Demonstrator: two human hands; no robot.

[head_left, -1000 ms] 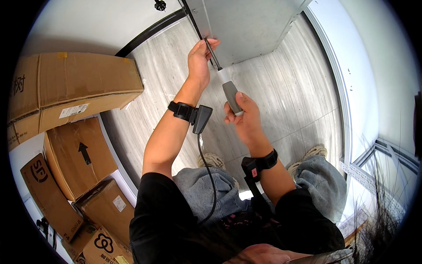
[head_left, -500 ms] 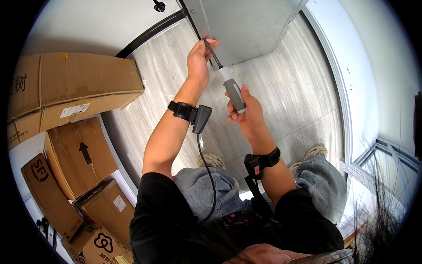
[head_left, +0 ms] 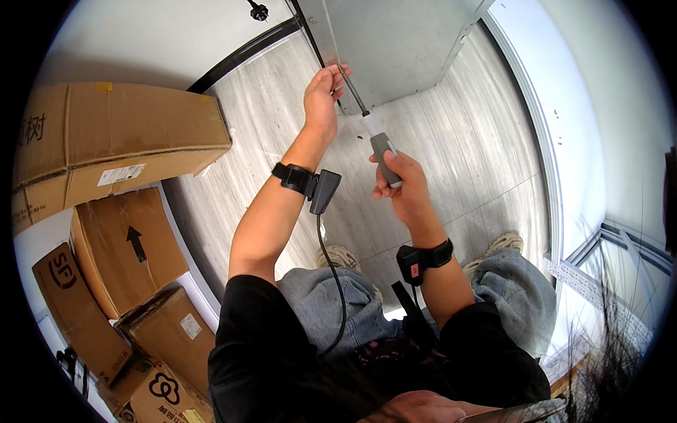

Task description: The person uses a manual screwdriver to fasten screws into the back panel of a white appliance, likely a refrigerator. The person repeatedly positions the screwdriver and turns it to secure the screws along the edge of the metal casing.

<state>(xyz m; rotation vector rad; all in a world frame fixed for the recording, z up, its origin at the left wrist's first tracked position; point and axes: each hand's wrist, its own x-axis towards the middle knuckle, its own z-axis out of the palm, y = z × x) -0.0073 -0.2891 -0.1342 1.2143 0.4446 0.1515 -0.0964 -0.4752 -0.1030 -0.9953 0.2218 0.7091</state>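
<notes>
My right hand (head_left: pixel 409 182) is wrapped around the grey handle of a screwdriver (head_left: pixel 383 156), with its thumb along the side. A pale collar joins the handle to a long dark shaft, which points up and away to the left. Around the shaft's far end, the fingers of my left hand (head_left: pixel 323 104) are closed. Whether they also pinch something small there cannot be made out. This hand sits by the lower left edge of a grey metal panel (head_left: pixel 395 49). A small dark piece (head_left: pixel 360 137) shows just left of the screwdriver, too small to name.
Cardboard boxes (head_left: pixel 141 127) are stacked along the left side. A black plug (head_left: pixel 259 12) hangs at the top, against a white surface. To the right are a white wall (head_left: pixel 585 141) and a metal frame (head_left: pixel 620 268). Below me is a wood-look floor (head_left: pixel 465 148).
The screwdriver and my right hand have shifted slightly right and toward me. My left hand has moved slightly right, still at the shaft's end. The small dark piece now shows beside the screwdriver.
</notes>
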